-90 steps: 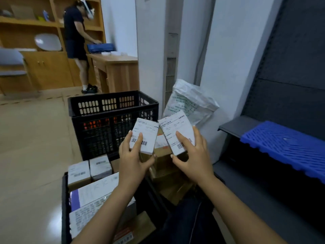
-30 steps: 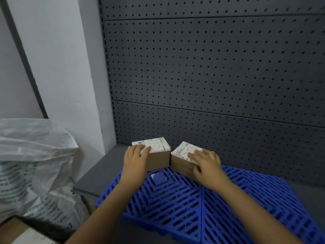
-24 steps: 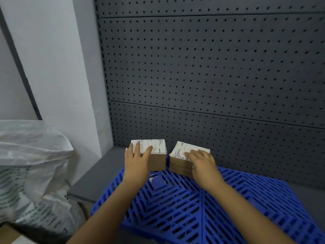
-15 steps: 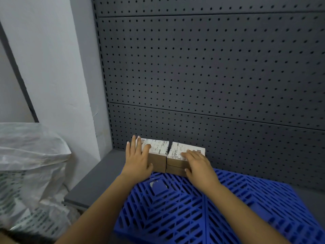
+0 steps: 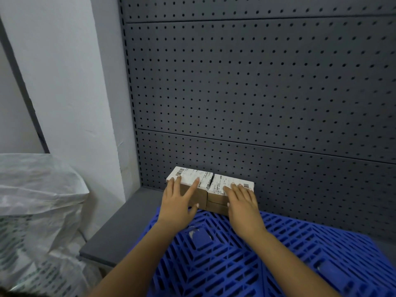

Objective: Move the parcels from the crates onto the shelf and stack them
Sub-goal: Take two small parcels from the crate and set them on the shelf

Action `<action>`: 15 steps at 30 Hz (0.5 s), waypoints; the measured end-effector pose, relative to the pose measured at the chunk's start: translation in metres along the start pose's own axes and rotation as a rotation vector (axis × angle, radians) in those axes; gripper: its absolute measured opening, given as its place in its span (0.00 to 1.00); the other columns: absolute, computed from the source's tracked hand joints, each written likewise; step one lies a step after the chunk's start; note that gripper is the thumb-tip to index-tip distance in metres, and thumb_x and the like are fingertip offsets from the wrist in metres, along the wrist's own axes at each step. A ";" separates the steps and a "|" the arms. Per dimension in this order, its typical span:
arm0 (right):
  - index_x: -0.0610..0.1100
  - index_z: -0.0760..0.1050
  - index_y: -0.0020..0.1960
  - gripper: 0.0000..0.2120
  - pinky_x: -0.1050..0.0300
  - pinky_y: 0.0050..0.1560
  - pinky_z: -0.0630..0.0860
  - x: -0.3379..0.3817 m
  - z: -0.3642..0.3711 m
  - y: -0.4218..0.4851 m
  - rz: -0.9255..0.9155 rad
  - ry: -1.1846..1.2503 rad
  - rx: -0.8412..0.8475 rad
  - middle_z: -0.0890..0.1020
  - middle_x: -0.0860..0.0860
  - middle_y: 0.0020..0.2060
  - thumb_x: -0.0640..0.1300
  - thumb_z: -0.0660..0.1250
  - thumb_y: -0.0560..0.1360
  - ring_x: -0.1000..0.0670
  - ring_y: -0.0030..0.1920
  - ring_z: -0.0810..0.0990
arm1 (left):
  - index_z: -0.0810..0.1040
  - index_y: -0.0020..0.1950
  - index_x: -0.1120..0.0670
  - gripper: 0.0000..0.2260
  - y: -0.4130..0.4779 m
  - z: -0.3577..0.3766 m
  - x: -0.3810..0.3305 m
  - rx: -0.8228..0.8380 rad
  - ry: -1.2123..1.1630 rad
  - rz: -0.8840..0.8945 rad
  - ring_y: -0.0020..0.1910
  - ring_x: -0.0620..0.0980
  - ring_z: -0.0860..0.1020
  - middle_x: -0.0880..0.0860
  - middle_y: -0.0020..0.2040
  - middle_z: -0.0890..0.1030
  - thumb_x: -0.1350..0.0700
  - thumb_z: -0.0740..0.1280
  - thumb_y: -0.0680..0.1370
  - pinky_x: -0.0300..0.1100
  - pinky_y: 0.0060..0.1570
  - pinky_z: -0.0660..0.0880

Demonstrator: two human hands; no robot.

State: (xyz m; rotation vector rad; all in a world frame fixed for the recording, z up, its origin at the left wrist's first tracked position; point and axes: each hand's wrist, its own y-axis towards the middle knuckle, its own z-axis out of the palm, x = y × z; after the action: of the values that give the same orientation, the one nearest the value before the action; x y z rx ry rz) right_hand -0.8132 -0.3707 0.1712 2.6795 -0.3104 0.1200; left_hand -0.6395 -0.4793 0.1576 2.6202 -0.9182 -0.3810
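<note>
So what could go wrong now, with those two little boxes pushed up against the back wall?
The left parcel seems to sit near the left edge of the blue slatted pallet, so a sideways nudge from the left hand might tip it onto the grey shelf.

The right parcel under the right hand looks like two thin boxes stacked; pulling away carelessly could slide the top one askew.

Both bare forearms reach forward side by side. The left hand [image 5: 179, 203] lies palm down with fingers [image 5: 194, 185] spread and its thumb angled out to the right. The right hand [image 5: 243, 203] is also flat, palm down, fingers held closer together.
</note>
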 end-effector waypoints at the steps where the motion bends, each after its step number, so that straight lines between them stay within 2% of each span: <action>1: 0.49 0.50 0.78 0.29 0.51 0.73 0.35 -0.001 0.001 0.001 0.009 -0.011 0.006 0.51 0.48 0.78 0.36 0.55 0.81 0.46 0.78 0.45 | 0.40 0.76 0.37 0.31 -0.001 0.000 -0.002 0.008 0.003 -0.001 0.76 0.62 0.42 0.60 0.78 0.45 0.42 0.57 0.80 0.54 0.74 0.49; 5: 0.50 0.47 0.78 0.31 0.49 0.74 0.35 -0.004 0.002 0.007 0.032 -0.034 0.040 0.48 0.49 0.78 0.36 0.56 0.81 0.46 0.78 0.42 | 0.35 0.74 0.34 0.30 0.002 0.000 -0.008 0.043 0.043 -0.016 0.76 0.62 0.39 0.60 0.78 0.40 0.41 0.54 0.81 0.54 0.74 0.48; 15: 0.50 0.46 0.78 0.30 0.46 0.73 0.35 0.000 0.009 0.012 0.052 -0.015 0.054 0.47 0.50 0.78 0.36 0.54 0.81 0.46 0.77 0.41 | 0.30 0.73 0.37 0.31 0.005 0.000 -0.013 0.062 0.103 -0.064 0.75 0.64 0.37 0.63 0.77 0.37 0.45 0.52 0.82 0.56 0.75 0.44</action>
State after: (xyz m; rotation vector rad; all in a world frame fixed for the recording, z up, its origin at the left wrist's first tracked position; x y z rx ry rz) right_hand -0.8162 -0.3856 0.1678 2.7277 -0.3868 0.1253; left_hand -0.6526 -0.4745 0.1612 2.7029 -0.8264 -0.2338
